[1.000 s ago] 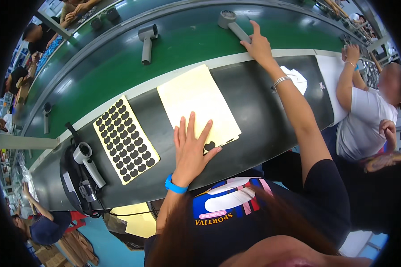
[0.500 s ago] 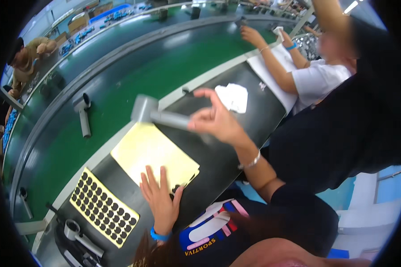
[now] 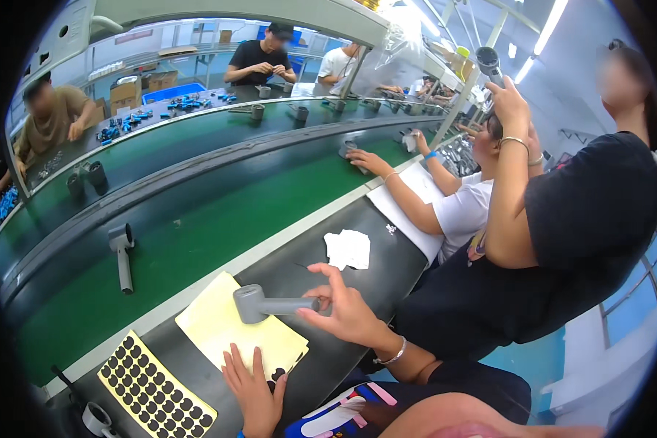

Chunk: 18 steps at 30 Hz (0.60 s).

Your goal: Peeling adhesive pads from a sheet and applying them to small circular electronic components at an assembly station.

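Note:
My right hand [image 3: 352, 315] grips the handle end of a grey hair dryer housing [image 3: 252, 304], its index finger raised. The housing lies sideways above a stack of pale yellow sheets [image 3: 210, 321]; I cannot tell whether it touches them. My left hand [image 3: 255, 394] rests flat on the near edge of that stack, fingers spread. Black spots show at the stack's corner beside my thumb. To the left lies a yellow sheet [image 3: 158, 387] with rows of round black stickers. Beyond my right hand sits a pile of white papers [image 3: 347, 250].
A green conveyor belt [image 3: 190, 233] runs past the dark table, carrying another grey housing [image 3: 123, 255]. One more housing [image 3: 95, 420] is at the lower left. A standing person [image 3: 584, 197] at my right holds a housing [image 3: 489, 62] up high. A co-worker [image 3: 463, 197] sits further along.
The view has tilted up, showing more of the belt and other workers. The housing in my right hand has come nearer, over the yellow stack. My left hand stays on the sheets.

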Available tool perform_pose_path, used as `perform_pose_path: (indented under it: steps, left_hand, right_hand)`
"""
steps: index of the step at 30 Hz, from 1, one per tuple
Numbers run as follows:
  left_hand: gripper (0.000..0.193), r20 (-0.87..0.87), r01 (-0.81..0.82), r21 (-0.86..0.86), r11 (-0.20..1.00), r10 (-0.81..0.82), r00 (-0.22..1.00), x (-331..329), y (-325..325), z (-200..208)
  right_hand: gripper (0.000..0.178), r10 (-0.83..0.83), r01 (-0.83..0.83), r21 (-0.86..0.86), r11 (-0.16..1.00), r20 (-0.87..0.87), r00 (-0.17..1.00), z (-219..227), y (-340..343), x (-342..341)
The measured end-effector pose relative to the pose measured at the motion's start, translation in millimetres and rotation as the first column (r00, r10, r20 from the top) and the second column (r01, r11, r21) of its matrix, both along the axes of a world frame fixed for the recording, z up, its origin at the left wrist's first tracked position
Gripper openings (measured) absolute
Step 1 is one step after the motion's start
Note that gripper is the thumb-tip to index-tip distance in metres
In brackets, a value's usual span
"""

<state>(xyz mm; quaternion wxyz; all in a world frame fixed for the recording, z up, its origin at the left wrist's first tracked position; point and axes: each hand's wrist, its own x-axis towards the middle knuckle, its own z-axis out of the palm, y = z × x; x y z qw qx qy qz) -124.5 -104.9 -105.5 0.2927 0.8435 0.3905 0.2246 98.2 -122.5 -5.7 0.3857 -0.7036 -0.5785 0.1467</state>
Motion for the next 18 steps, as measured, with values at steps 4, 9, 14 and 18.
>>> perform_pose_path:
  steps: [4,9,14,18]
  left_hand:
    - [0.069,-0.005,0.01,0.028,1.0,-0.01,1.0,3.3,2.4,1.9]
    - [0.069,0.0,-0.001,0.024,1.0,0.001,1.0,0.9,2.1,0.9]
    - [0.064,0.039,0.016,0.044,0.999,-0.018,0.999,0.6,1.4,0.8]
    - [0.064,0.019,0.002,0.045,0.999,-0.003,1.0,-2.2,-1.1,-4.1]
  right_hand:
    - [0.067,0.007,-0.007,0.057,0.998,0.006,1.0,-5.6,5.5,-3.5]
    - [0.068,0.046,-0.05,0.097,0.994,0.041,0.998,-13.6,12.1,-8.0]
    - [0.068,0.076,-0.08,0.199,0.977,0.026,0.997,-1.5,18.7,-15.1]
    - [0.07,0.088,-0.094,0.204,0.974,0.035,0.995,6.4,24.6,-23.6]
